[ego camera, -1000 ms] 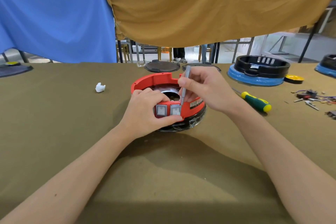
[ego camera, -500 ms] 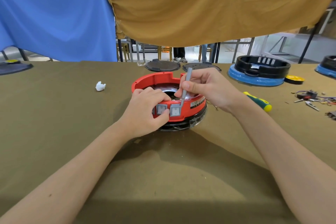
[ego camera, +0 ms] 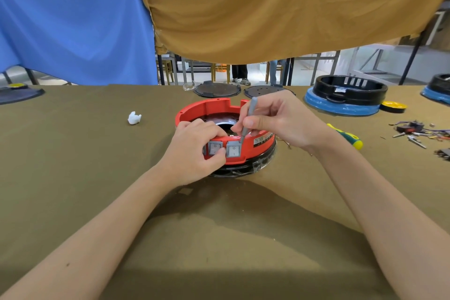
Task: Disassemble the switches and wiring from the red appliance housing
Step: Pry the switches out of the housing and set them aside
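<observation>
The round red appliance housing point(ego camera: 207, 111) lies on the olive-covered table point(ego camera: 73, 165), on a black base. Two grey rocker switches sit in its near wall: the left switch point(ego camera: 215, 148) and the right switch point(ego camera: 234, 150). My left hand point(ego camera: 192, 153) grips the housing's near rim, with its fingers curled over the top edge and its thumb under the left switch. My right hand point(ego camera: 275, 122) pinches a thin grey tool point(ego camera: 248, 119), whose tip meets the upper right corner of the right switch. Wiring inside the housing is mostly hidden.
A green-and-yellow screwdriver point(ego camera: 347, 136) lies to the right of my right wrist. Loose switches, wires and screws point(ego camera: 418, 130) lie at the far right. A black and blue housing point(ego camera: 345, 95), two dark lids point(ego camera: 218, 89) and a small white part point(ego camera: 134, 118) lie farther off.
My right hand has tilted the grey tool and slid its tip down to the right switch's corner. My left thumb has shifted left, from under the right switch to the left one.
</observation>
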### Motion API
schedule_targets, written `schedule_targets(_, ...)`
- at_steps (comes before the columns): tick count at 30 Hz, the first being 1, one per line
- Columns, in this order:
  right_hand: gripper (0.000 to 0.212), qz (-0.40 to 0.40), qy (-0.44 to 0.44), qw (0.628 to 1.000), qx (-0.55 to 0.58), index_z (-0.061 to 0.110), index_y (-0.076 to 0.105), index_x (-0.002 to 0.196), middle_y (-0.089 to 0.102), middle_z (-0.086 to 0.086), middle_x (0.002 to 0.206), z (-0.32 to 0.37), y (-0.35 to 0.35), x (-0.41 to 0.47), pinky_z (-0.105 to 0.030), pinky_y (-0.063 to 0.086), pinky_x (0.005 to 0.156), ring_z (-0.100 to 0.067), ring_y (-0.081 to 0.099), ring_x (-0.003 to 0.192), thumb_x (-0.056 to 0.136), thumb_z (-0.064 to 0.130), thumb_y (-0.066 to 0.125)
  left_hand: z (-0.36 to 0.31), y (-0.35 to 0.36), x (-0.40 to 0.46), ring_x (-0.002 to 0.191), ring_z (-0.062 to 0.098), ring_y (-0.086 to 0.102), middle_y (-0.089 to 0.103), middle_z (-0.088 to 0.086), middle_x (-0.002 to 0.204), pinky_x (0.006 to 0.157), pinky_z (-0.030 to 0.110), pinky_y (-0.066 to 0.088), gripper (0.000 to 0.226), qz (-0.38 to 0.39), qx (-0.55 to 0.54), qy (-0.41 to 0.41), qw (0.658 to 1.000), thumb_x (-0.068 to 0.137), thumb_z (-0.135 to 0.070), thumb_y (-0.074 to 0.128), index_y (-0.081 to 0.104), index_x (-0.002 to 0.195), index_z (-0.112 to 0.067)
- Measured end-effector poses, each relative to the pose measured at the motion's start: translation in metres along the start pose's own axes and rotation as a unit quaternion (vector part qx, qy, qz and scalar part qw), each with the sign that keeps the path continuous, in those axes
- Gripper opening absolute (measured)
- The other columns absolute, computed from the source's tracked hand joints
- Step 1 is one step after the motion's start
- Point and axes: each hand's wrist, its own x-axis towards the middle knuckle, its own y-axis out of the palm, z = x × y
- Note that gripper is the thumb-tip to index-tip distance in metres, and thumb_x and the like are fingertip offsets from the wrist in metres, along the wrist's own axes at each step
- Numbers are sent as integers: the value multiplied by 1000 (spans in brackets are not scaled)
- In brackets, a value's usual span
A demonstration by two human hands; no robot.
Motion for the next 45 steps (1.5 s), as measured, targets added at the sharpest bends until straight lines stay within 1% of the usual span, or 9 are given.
schedule_targets(12,10,-1,70,995,69,11,70,93,77,-8,93,-12,3,7,-24,55,73,-18,73,88,96,11,60,-3,0,0,84,2,46,56,-21,90,85,27,26,38,-7,4,5,1000,80,-47,41,65,99,-25)
schedule_targets(17,11,9,88,993,77,11,69,94,77,-10,93,-11,2,9,-22,55,72,-18,72,87,97,14,60,-2,0,0,84,-3,45,56,-20,90,86,27,26,41,-2,2,1,1000,80,-48,40,66,100,-23)
schedule_targets(20,11,5,74,995,60,8,69,95,76,-10,93,-11,2,7,-23,55,72,-19,72,87,98,12,59,-2,0,0,85,-2,45,58,-20,91,87,27,28,41,3,1,0,1000,81,-48,40,66,101,-24)
schedule_targets(26,14,-94,-11,988,126,0,65,99,76,-15,95,0,4,3,-25,57,75,-28,74,92,98,12,58,0,-3,-1,85,2,47,59,-20,92,85,27,29,37,12,4,10,1000,78,-50,47,63,101,-26)
schedule_targets(33,14,-71,-47,996,26,-6,64,97,75,-16,92,1,27,10,-32,59,77,-26,73,88,98,7,59,1,-6,-2,85,-3,46,56,-22,89,83,25,28,31,14,-8,30,999,77,-57,53,56,96,-33)
schedule_targets(36,12,-57,-41,997,-13,-5,65,94,74,-13,88,2,27,10,-26,55,75,-22,72,84,98,5,58,1,-4,-2,87,0,47,56,-24,93,86,26,31,44,14,-2,28,1000,76,-66,56,60,102,-30)
schedule_targets(40,11,-52,-31,995,-80,1,67,92,73,-5,85,2,33,10,-30,56,81,-19,71,84,98,7,59,0,-1,0,88,3,48,57,-24,94,86,29,32,54,2,3,14,1000,77,-74,51,63,106,-29)
schedule_targets(42,10,-53,-25,991,-122,8,68,91,72,3,83,5,36,13,-33,57,80,-14,70,82,98,12,61,0,-1,0,87,2,47,53,-30,93,85,29,31,50,0,-5,9,1000,77,-75,51,61,105,-34)
schedule_targets(45,12,-42,3,987,-155,12,67,92,73,3,82,11,38,22,-39,57,82,-14,70,81,98,19,60,-1,-1,1,83,-1,45,47,-37,88,81,28,28,37,-8,-13,11,1000,77,-74,54,53,99,-44)
